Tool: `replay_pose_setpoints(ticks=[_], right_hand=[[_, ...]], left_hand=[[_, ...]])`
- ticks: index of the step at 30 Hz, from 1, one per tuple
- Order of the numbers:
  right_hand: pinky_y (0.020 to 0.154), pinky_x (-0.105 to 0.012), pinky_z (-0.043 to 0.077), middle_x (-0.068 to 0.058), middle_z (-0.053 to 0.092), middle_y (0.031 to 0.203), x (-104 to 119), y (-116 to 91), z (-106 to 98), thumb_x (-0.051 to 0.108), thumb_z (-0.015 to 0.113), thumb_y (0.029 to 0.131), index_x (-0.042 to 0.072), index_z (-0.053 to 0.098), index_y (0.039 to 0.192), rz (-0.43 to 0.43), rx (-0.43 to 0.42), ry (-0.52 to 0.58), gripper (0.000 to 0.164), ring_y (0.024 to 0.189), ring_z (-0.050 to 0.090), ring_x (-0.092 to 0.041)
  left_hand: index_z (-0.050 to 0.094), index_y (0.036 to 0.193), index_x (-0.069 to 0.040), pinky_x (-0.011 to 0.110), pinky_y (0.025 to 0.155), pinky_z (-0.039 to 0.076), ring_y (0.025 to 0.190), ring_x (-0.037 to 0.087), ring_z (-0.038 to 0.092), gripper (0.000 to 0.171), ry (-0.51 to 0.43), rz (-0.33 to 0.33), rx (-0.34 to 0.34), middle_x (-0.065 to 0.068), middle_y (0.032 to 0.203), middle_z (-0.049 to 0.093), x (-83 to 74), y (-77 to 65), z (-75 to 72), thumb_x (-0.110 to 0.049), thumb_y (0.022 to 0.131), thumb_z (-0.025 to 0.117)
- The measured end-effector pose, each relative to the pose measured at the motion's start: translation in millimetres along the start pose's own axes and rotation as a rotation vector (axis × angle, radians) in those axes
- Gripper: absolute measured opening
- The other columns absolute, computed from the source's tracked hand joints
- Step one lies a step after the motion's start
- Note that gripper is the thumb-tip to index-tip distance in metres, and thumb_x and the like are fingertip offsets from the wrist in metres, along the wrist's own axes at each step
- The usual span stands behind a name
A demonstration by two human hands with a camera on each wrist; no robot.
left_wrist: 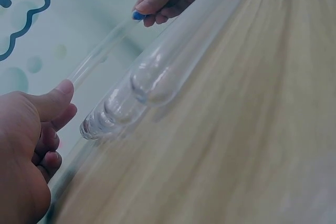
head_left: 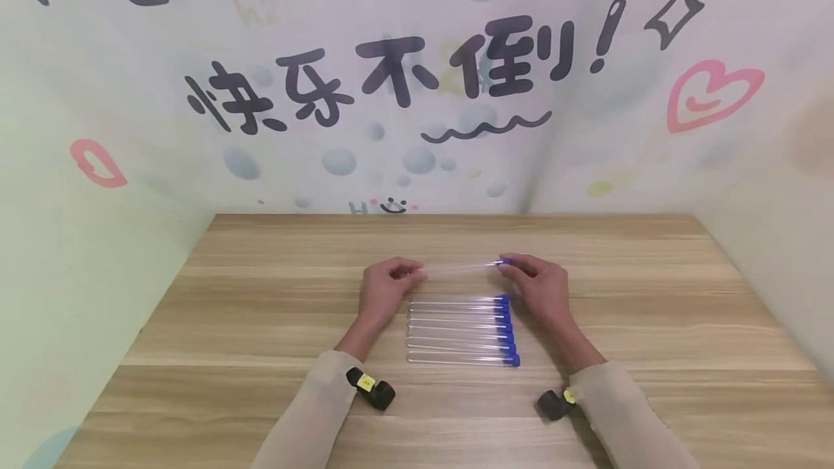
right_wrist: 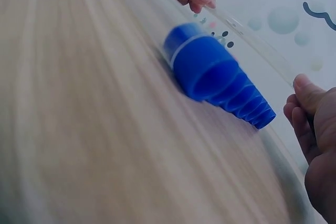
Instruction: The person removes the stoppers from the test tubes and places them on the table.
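Note:
A clear test tube (head_left: 459, 266) with a blue cap (head_left: 504, 262) spans the gap between both hands, above the far end of a row of tubes. My left hand (head_left: 389, 282) pinches its rounded end between thumb and fingers. At the capped end, my right hand (head_left: 539, 286) grips it with thumb and fingertips, partly covering the cap. Nearer to me lie several similar capped test tubes (head_left: 456, 343), side by side, their blue caps (right_wrist: 207, 69) all toward the right. Their rounded ends (left_wrist: 157, 85) line up on the left.
The tubes lie on a wood-grain table (head_left: 260, 310). Behind it hangs a white printed backdrop (head_left: 417, 158) with dark lettering. Each sleeve carries a small black wrist camera, the left one (head_left: 373, 388) and the right one (head_left: 554, 405).

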State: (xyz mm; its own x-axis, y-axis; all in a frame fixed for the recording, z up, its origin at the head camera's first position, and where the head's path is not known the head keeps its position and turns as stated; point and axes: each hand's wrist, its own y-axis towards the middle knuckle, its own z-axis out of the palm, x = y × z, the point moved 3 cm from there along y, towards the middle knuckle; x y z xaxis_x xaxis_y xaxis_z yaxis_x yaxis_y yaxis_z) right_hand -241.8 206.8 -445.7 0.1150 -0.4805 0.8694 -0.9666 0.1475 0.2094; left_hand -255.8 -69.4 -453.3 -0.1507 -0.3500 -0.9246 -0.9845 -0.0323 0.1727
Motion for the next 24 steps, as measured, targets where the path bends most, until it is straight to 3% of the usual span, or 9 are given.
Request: replay_pose_setpoints(ticks=[10,24], right_hand=[[0.071,-0.018,0.049,0.002,0.072,0.095,1.9,-2.2,0.5,0.037,0.075,0.082,0.015,0.075,0.102,-0.003,-0.031,0.057,0.03,0.087,0.066,-0.011],[0.073,-0.019,0.049,0.002,0.072,0.095,5.0,-4.8,1.6,0.039,0.075,0.081,0.014,0.075,0.101,-0.002,-0.037,0.098,0.032,0.087,0.067,-0.012]], left_hand=[[0.077,0.089,-0.02,0.028,0.06,0.047,0.07,0.014,0.058,0.013,-0.009,-0.016,0.002,-0.006,0.077,0.068,0.7,0.3,-0.4,-0.024,0.077,0.081],[0.076,0.09,-0.02,0.027,0.06,0.047,0.073,0.012,0.061,0.014,-0.002,-0.028,-0.018,-0.008,0.08,0.069,1.5,0.5,-1.3,-0.026,0.078,0.08]])
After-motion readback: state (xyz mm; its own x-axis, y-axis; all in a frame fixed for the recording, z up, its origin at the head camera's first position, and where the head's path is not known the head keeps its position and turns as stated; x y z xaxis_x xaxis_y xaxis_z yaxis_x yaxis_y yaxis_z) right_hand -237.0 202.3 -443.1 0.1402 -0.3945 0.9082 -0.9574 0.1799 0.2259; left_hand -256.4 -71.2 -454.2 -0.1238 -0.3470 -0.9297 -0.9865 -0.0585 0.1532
